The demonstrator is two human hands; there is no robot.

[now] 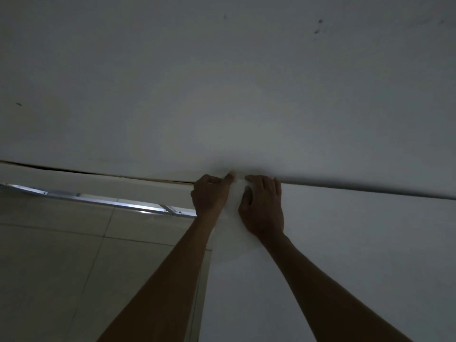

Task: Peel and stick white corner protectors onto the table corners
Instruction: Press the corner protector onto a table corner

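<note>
Left hand [209, 193]: fingers curled, thumb pressing at the tabletop [345, 243] corner, centre frame.
Right hand [262, 206]: fingers spread, pressing.
Corner protector [235, 193]: white, between both hands; barely distinguishable.
Tip: press firmly along both edges.

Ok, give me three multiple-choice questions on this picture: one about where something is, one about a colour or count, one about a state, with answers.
1. Where are both hands?
A. at the far left corner of the table, next to the wall
B. on the floor tiles
C. on the metal rail

2. What colour is the tabletop?
A. black
B. white
C. red

3. How is the left hand?
A. flat, fingers spread
B. hanging at the person's side
C. fingers curled, thumb up at the corner

Answers: 1 A, both meet where the table edge reaches the wall. 2 B, its surface shows pale white. 3 C, its fingers fold in beside the right hand; the protector itself is too dim to make out.
</note>
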